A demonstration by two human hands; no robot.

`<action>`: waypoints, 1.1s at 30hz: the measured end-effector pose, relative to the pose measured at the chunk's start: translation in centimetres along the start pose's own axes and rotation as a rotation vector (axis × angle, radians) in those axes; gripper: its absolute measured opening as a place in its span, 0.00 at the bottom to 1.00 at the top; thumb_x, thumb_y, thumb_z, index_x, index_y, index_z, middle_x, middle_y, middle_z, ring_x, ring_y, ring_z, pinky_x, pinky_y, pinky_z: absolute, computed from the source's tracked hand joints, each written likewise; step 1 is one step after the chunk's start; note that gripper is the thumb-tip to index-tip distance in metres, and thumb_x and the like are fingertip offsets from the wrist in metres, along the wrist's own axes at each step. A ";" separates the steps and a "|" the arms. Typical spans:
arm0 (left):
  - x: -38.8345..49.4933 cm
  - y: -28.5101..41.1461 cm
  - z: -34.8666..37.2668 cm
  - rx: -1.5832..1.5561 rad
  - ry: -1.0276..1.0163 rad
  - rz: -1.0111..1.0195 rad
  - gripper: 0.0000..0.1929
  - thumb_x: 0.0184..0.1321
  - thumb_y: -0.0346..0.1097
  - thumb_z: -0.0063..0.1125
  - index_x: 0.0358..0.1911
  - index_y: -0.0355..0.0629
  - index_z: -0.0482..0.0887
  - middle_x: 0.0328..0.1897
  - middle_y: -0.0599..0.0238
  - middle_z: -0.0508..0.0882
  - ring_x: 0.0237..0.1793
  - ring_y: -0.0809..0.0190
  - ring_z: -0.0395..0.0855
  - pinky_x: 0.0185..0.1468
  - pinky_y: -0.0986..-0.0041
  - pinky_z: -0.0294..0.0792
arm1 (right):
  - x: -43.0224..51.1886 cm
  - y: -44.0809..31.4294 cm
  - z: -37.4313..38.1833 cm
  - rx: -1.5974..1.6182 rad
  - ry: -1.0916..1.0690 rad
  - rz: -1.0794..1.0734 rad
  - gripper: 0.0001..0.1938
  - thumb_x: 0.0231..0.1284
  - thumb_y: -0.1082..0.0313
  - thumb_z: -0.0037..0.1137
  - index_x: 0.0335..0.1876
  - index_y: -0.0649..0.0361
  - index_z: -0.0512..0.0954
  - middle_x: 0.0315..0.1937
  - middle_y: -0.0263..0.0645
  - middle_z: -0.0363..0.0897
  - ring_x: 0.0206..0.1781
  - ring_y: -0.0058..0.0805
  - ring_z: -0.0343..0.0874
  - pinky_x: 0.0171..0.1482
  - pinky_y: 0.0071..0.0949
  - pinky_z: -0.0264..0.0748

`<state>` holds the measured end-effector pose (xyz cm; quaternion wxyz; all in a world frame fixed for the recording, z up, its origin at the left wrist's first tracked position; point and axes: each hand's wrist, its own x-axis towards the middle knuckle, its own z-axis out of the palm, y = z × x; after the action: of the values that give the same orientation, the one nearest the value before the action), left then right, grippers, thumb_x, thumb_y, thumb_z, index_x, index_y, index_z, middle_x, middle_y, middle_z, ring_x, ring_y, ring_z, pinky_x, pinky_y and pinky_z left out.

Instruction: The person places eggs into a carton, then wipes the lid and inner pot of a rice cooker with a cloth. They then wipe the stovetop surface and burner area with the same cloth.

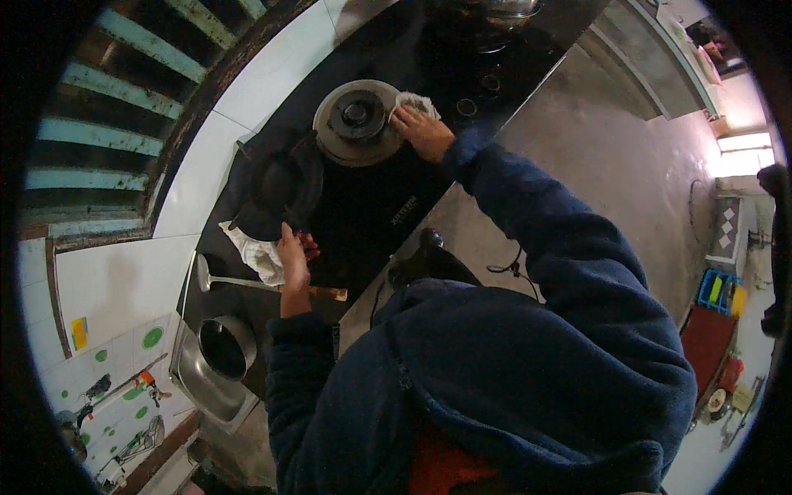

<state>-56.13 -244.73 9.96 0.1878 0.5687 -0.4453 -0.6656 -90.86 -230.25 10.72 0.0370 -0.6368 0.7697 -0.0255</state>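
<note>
My right hand [423,131] presses a crumpled pale cloth [418,103] against the right rim of a round metal burner tray [334,145] on the black gas stove. The dark burner [357,116] sits in the tray's middle. My left hand [294,257] is at the near edge of a black pan support [278,185], which lies left of the burner tray. A second white cloth [257,253] lies beside that hand, partly under the dark support. Whether the left fingers grip the support is hard to tell.
A ladle with a wooden handle [328,293] lies near my left wrist. A metal pot [228,348] stands at the steel sink [195,377]. Another pot [510,8] is at the stove's far end. White tiles [210,148] border the counter.
</note>
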 end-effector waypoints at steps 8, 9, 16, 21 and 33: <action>-0.1 0.1 -0.3 -0.031 -0.041 -0.030 0.25 0.64 0.60 0.39 0.30 0.42 0.73 0.21 0.66 0.77 0.19 0.64 0.75 0.21 0.71 0.70 | -3.8 -1.8 0.9 0.012 0.167 -0.071 0.28 0.59 0.72 0.40 0.67 0.64 0.55 0.69 0.50 0.51 0.70 0.45 0.53 0.66 0.40 0.58; -0.3 0.2 -0.3 -0.038 -0.042 -0.037 0.25 0.64 0.60 0.40 0.30 0.41 0.74 0.21 0.66 0.77 0.19 0.64 0.75 0.22 0.71 0.70 | -3.2 -1.4 1.0 0.005 0.149 -0.055 0.28 0.59 0.72 0.40 0.67 0.65 0.55 0.69 0.50 0.50 0.71 0.45 0.52 0.66 0.40 0.58; -1.0 0.7 0.3 0.016 0.022 -0.030 0.27 0.64 0.60 0.39 0.29 0.40 0.76 0.20 0.64 0.78 0.19 0.64 0.76 0.20 0.73 0.71 | 3.8 1.7 2.8 -0.080 0.083 0.051 0.28 0.62 0.66 0.41 0.67 0.66 0.55 0.71 0.49 0.46 0.72 0.44 0.49 0.66 0.43 0.58; -0.8 0.8 0.5 -0.019 0.036 -0.053 0.28 0.64 0.60 0.38 0.29 0.39 0.77 0.19 0.64 0.78 0.18 0.65 0.76 0.20 0.74 0.72 | 8.7 4.0 4.3 -0.279 0.069 0.047 0.26 0.63 0.63 0.39 0.66 0.64 0.59 0.68 0.48 0.54 0.70 0.45 0.54 0.65 0.44 0.59; 0.2 -0.6 0.4 -0.124 0.030 0.025 0.24 0.63 0.57 0.43 0.29 0.40 0.75 0.22 0.63 0.79 0.18 0.64 0.76 0.21 0.71 0.72 | -0.3 -2.5 2.4 -0.082 0.106 0.002 0.26 0.58 0.71 0.40 0.65 0.68 0.58 0.67 0.51 0.54 0.69 0.46 0.55 0.65 0.40 0.60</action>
<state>-56.39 -244.42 9.38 0.2377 0.5603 -0.4072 -0.6810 -88.18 -230.37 8.58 -0.0300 -0.6349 0.7715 -0.0274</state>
